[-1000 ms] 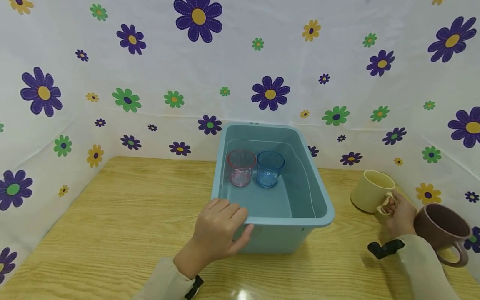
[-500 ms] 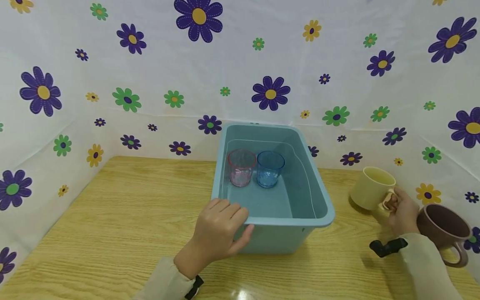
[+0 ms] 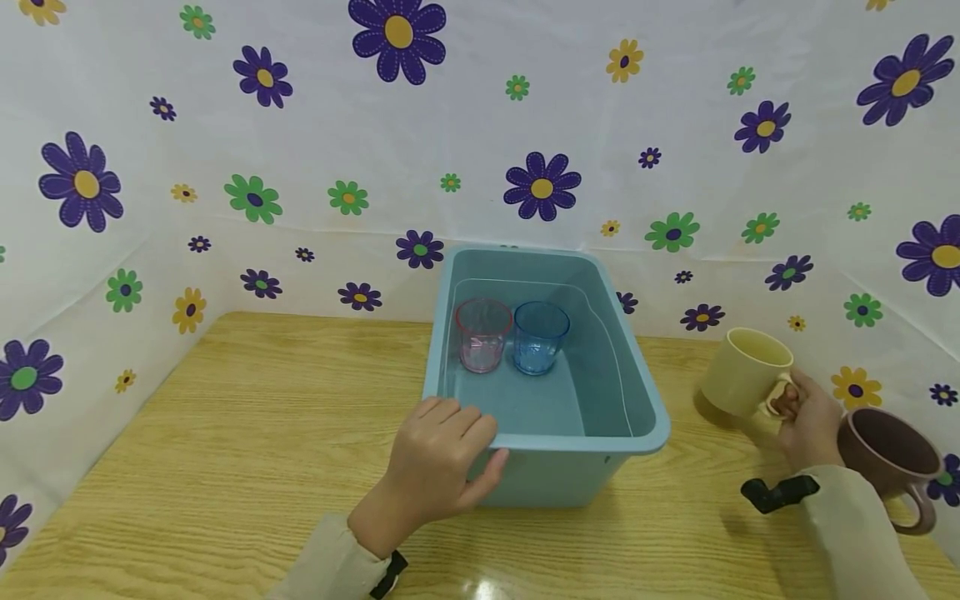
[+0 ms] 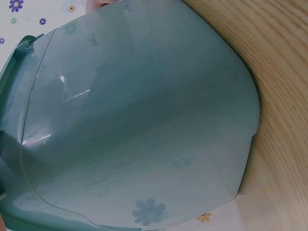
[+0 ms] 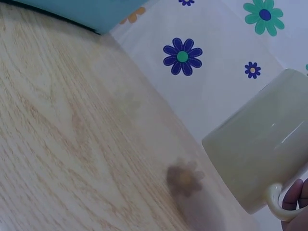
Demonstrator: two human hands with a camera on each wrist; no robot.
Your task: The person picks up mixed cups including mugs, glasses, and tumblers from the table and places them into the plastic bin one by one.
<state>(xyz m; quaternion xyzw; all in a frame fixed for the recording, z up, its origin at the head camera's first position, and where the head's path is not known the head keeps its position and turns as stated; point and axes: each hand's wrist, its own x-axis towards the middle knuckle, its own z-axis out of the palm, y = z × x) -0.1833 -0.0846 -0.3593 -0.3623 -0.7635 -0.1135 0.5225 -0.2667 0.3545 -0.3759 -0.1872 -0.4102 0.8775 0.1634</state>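
My right hand (image 3: 812, 423) grips the handle of a pale yellow mug (image 3: 744, 375), its fingers curled through it. In the right wrist view the yellow mug (image 5: 262, 144) hangs above the table, its shadow below. A brown mug (image 3: 888, 450) stands close behind my right hand, near the forearm. At the front-left corner of a blue-green plastic tub (image 3: 543, 475), my left hand (image 3: 442, 450) holds the rim, fingers over the edge and thumb outside. Inside the tub, a clear pink cup (image 3: 482, 350) and a clear blue cup (image 3: 537, 346) stand upright side by side.
The tub's front wall (image 4: 144, 110) fills most of the left wrist view. Beneath everything lies a light wood-grain table (image 3: 247, 425). A white flowered cloth (image 3: 480, 125) rises along the back and both sides.
My right hand has lifted the yellow mug slightly off the table, with its shadow now apart from it. The left hand and the tub have stayed in place.
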